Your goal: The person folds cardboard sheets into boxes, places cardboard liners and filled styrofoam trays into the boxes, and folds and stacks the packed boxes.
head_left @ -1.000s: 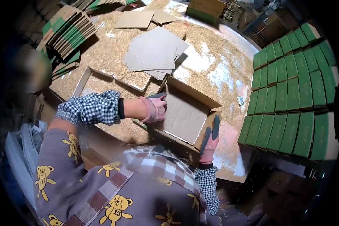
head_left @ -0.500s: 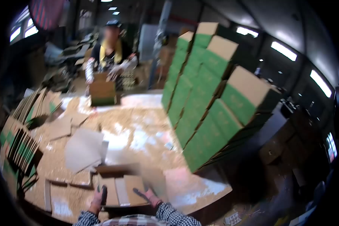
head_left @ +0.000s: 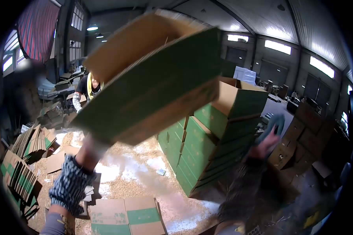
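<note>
A large green and brown cardboard box (head_left: 157, 86) is raised and tilted across the middle of the view, its open side facing up and away. My left hand (head_left: 95, 147), blurred, grips its lower left corner; the fingers are partly hidden by the box. My right hand (head_left: 270, 135), in a pink and grey glove, is lifted to the right of the stacked green boxes (head_left: 200, 152). Its fingers are apart and hold nothing. On the near part of the table lies a flat cardboard piece (head_left: 125, 213) with green printed bands.
Folded cardboard sheets (head_left: 19, 172) stand in rows at the left. Sawdust-like bits cover the table (head_left: 135, 182). Across it a co-worker (head_left: 88, 92) is partly hidden by the raised box. Brown cartons (head_left: 292, 137) are piled at the far right.
Both hands were low, on cardboard at the table's near edge. Now my left hand holds a box up high, and my right hand has moved up and right. The view has tipped upward.
</note>
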`<state>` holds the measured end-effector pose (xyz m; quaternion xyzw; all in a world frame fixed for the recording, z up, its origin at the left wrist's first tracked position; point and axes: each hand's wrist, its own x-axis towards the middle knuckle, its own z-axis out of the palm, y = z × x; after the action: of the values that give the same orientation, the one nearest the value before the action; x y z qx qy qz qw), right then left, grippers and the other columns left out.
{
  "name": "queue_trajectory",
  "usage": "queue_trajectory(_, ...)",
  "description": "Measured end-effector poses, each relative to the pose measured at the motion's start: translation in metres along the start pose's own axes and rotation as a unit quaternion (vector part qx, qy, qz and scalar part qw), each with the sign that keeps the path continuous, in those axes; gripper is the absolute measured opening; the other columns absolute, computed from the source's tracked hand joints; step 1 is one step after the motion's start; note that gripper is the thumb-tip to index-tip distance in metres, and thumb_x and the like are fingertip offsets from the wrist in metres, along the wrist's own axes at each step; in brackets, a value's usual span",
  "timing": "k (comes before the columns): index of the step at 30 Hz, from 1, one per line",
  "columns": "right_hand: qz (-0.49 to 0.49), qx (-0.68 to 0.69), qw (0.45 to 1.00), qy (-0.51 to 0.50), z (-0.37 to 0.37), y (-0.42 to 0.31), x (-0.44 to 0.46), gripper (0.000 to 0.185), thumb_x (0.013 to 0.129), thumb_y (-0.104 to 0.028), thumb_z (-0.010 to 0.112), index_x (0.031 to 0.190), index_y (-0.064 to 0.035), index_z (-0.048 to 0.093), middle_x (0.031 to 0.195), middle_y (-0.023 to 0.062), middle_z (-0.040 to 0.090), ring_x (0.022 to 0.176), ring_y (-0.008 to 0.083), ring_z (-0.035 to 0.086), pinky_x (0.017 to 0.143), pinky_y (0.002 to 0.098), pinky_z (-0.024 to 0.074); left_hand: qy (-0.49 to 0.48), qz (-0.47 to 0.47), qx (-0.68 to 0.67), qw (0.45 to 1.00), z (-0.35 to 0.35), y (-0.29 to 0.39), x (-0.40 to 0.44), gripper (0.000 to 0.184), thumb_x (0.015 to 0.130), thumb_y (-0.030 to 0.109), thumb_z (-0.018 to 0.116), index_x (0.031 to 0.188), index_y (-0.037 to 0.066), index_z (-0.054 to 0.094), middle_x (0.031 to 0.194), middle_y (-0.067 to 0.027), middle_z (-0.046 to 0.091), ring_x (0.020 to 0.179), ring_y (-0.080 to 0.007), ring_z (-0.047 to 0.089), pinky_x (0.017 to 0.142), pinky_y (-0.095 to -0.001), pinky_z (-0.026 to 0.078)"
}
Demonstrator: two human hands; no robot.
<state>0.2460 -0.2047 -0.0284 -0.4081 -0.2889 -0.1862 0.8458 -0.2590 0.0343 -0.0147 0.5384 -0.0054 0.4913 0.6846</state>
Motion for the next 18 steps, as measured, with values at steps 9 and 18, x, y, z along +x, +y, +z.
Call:
queue_trajectory(9,0.131,0.161,0.974,-0.092,0.040,0.042,0.036,0.047,0.097,-0.045,0.050,0.115,-0.0034,0.063,0.100,0.0023,0.063,0.086,0.0129,0.056,0.078,0.0285,0.0472,-0.105,-0.199,0.127,0.966,0.215,-0.058,0.119,0.058,0.089,0.043,0.063,0.138,0.017,0.045,0.111,-0.0110,0.054,0.086,-0.0234,0.061,0.075,-0.0377,0.055)
queue_trajectory(18,-0.214,-0.353,0.910,-0.044,-0.037,0.065,-0.040,0.055,0.091,-0.041,0.055,0.133,-0.0060,0.049,0.119,0.0155,0.059,0.099,0.0260,0.059,0.085,0.0359,0.0486,-0.142,-0.205,0.346,0.904,0.059,-0.094,-0.004,0.043,0.098,0.025,0.055,0.135,0.005,0.049,0.114,-0.0075,0.063,0.100,-0.0147,0.061,0.086,-0.0273,0.050)
